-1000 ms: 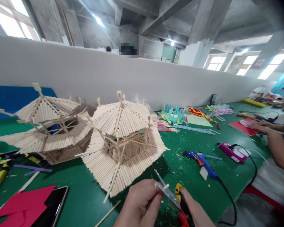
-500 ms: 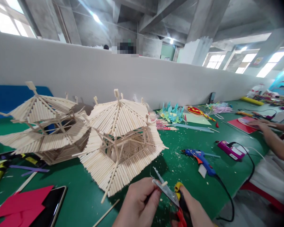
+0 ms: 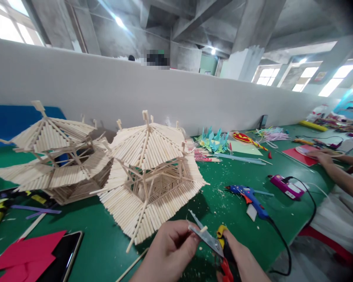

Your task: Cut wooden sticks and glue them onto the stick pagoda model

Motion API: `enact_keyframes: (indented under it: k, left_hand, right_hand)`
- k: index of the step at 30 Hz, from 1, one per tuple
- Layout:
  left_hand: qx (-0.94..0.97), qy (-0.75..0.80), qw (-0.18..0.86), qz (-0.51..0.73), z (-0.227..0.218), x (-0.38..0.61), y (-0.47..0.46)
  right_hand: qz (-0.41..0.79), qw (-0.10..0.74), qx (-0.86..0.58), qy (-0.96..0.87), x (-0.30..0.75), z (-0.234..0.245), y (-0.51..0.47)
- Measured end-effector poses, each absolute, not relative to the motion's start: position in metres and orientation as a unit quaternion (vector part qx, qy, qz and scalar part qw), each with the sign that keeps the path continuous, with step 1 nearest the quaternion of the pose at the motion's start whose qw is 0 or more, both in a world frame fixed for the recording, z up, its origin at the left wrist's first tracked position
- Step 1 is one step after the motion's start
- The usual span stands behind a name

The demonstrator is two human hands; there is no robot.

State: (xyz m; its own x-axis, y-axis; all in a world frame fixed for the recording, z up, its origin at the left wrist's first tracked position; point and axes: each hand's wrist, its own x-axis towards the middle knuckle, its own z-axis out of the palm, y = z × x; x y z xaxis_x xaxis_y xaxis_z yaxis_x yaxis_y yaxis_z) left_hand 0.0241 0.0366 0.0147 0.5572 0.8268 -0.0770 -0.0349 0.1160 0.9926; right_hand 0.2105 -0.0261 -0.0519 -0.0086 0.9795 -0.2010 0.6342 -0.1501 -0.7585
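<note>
close under the camera, my left hand [image 3: 170,250] is closed and pinches a short pale wooden stick [image 3: 204,229]. just right of it, my right hand [image 3: 242,260] grips metal scissors with yellow and red handles [image 3: 208,239], and i see the stick between the blades. beyond the left hand stands a pale stick-built pavilion model [image 3: 148,172].

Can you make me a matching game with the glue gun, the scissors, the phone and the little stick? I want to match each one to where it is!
Things:
1. glue gun
2. scissors
3. phone
4. little stick

Places:
A. pinched in the left hand
B. held in the right hand
C. beside the red paper, bottom left
D. lying on the green table, right of the stick pavilion

Pairs: 1-D, 2-B, 3-C, 4-A.
</note>
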Motion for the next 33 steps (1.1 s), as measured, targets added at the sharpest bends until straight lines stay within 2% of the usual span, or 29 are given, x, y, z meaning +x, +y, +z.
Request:
enact_keyframes:
  k: [2,4,9,12,14,18,20,22,25,27,30,33]
  left_hand:
    - [0.633,0.347,0.598,0.347,0.019,0.024,0.034]
    - [0.636,0.334,0.594,0.362,0.020,0.024,0.032]
    - [0.460,0.240,0.795,0.314,0.007,0.025,0.036]
    - [0.410,0.200,0.839,0.296,0.003,0.025,0.039]
    - [0.451,0.235,0.805,0.305,0.005,0.025,0.039]
    - [0.650,0.340,0.584,0.348,0.013,0.024,0.034]
    - [0.698,0.337,0.520,0.360,0.014,0.024,0.033]
    - [0.671,0.321,0.565,0.358,0.012,0.023,0.035]
    - [0.541,0.290,0.719,0.326,0.006,0.022,0.040]
    - [0.473,0.262,0.786,0.301,0.003,0.021,0.042]
    - [0.427,0.243,0.822,0.289,0.004,0.021,0.043]
    - [0.473,0.281,0.777,0.304,0.009,0.023,0.041]
  right_hand:
    - [0.367,0.244,-0.657,-0.612,0.211,-0.048,-0.026]
    - [0.367,0.247,-0.650,-0.618,0.210,-0.044,-0.026]
    - [0.366,0.234,-0.634,-0.640,0.210,-0.041,-0.022]
    - [0.359,0.226,-0.641,-0.640,0.214,-0.042,-0.022]
    - [0.355,0.225,-0.647,-0.636,0.216,-0.043,-0.023]
    - [0.355,0.244,-0.637,-0.639,0.215,-0.041,-0.025]
    - [0.346,0.257,-0.630,-0.646,0.212,-0.039,-0.025]
    - [0.336,0.266,-0.623,-0.655,0.211,-0.035,-0.025]
    - [0.330,0.261,-0.618,-0.664,0.212,-0.030,-0.024]
    - [0.335,0.239,-0.621,-0.667,0.213,-0.029,-0.023]
    - [0.339,0.215,-0.637,-0.658,0.214,-0.033,-0.021]
    - [0.342,0.220,-0.640,-0.652,0.213,-0.035,-0.021]
